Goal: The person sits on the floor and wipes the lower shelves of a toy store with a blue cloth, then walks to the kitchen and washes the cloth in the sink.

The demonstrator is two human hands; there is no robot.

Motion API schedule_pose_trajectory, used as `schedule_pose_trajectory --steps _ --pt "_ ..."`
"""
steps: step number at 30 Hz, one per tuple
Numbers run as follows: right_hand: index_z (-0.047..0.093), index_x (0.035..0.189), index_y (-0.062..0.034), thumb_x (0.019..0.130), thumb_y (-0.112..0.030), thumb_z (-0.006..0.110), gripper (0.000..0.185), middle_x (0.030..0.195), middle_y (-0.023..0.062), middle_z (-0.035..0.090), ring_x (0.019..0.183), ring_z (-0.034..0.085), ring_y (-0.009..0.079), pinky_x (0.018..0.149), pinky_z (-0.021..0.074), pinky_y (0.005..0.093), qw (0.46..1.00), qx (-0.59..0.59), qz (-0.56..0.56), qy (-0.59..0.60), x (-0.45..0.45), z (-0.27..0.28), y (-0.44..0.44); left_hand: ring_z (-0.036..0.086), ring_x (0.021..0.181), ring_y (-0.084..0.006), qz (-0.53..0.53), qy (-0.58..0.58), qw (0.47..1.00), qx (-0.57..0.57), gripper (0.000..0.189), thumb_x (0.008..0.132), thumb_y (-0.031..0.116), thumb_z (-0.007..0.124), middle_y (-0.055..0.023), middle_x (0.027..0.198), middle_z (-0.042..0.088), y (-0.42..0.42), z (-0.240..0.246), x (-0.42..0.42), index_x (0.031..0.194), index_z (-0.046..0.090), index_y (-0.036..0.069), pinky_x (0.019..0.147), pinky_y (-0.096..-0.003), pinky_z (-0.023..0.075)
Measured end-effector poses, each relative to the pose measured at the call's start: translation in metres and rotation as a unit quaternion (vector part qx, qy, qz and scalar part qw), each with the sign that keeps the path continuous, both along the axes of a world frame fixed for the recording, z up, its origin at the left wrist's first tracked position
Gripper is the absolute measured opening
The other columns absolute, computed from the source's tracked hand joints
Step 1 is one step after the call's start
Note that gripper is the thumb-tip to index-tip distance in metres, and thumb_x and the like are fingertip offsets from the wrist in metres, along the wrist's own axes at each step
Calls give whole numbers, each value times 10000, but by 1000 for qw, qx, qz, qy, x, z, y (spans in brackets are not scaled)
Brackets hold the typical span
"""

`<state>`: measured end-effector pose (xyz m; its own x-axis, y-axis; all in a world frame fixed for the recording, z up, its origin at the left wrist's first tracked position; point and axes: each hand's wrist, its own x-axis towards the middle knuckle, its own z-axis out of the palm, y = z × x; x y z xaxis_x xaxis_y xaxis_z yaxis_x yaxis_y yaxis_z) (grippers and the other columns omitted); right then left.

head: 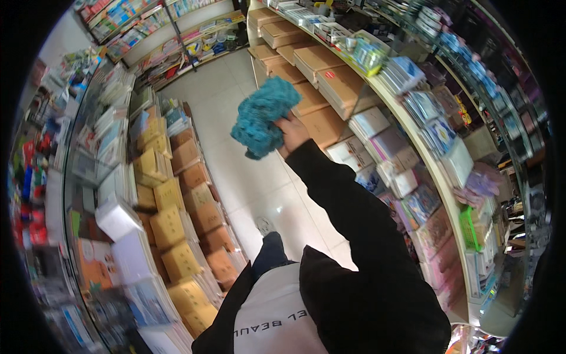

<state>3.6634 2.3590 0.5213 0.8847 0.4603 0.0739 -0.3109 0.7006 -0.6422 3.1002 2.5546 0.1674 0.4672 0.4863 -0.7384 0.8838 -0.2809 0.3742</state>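
Note:
My right hand (294, 133) grips a crumpled teal cloth (265, 117) with a fluffy texture. It is held out in front of me, above the pale tiled floor (239, 177) of an aisle. The cloth hangs close to stacks of brown paper goods (323, 126) on the right-hand shelves, and I cannot tell whether it touches them. The sleeve on that arm is black. My left hand is out of view.
Left of the aisle, stacks of yellow and brown notebooks or envelopes (170, 223) fill low shelves beside a glass case (68, 177). A curved pale shelf edge (424, 159) runs along the right, bearing packaged goods and a green basket (469, 228). Bookshelves (146, 44) stand at the far end.

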Motion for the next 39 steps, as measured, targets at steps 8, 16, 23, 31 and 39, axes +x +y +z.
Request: schedule_pose_trajectory --steps 8,16,23,31,39 --pt "511 1219 -17 921 -228 482 366 1221 155 554 1086 559 300 946 456 447 986 106 89 92 118 -37 39 636 815 -235 -15 -354 934 35 252 840 129 575 -140 981 630 202 66 402 1054 607 0 738 -318 511" --pt "543 1163 -35 923 -241 479 322 1159 160 580 1035 579 317 906 476 454 964 245 99 -3 258 -103 127 562 711 -243 -90 -438 889 102 316 749 142 625 -138 876 582 289 126 702 1052 629 55 654 -344 471" --pt "528 1171 -33 903 -209 454 329 1089 145 609 996 606 311 857 509 449 920 -26 130 369 418 -118 255 589 746 -303 -12 -130 985 109 232 785 194 605 -173 840 607 359 50 664 955 641 39 645 -385 484" --pt "418 1292 -59 884 -178 425 424 1205 137 546 1068 577 310 918 490 459 948 -105 146 263 634 -138 452 611 794 -334 59 -10 998 37 264 766 209 594 -197 865 627 466 0 820 950 653 29 685 -406 500" --pt "464 1286 -62 874 -326 469 490 1216 113 562 1044 588 282 800 495 403 932 -226 8 283 803 -164 522 633 842 -366 -113 -60 977 170 297 747 225 583 -221 890 648 727 30 1114 945 664 20 726 -427 515"
